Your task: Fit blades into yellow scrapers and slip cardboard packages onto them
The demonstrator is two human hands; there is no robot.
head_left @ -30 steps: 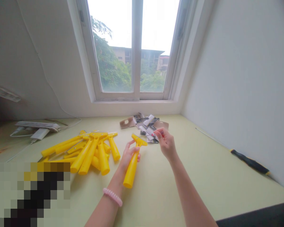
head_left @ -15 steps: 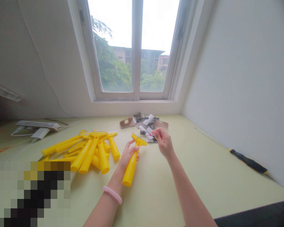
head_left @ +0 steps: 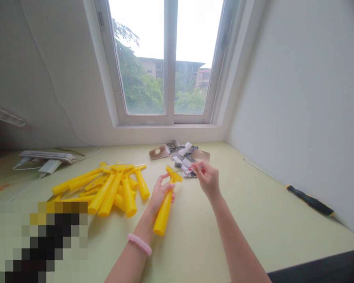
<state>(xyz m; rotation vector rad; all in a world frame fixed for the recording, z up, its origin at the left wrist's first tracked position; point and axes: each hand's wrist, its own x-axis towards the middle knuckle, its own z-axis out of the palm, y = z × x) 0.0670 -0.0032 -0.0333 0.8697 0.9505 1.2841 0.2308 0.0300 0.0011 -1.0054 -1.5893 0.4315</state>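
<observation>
My left hand is closed round the neck of a yellow scraper, whose wide head points up and its hollow handle end towards me. My right hand pinches a small screwdriver with a reddish handle; its thin shaft reaches left to the scraper's head. Whether the tip sits in a screw is too small to tell. Left of my left hand lies a pile of similar yellow scrapers, handles mostly towards me.
Black and white packaging with brown card lies behind my hands, below the window. A long black-handled screwdriver rests along the right wall. At the far left are a power strip, white plugs and cables.
My right hand has shifted slightly right, with the small screwdriver showing more of its shaft. The held scraper has tilted and moved very slightly right.
</observation>
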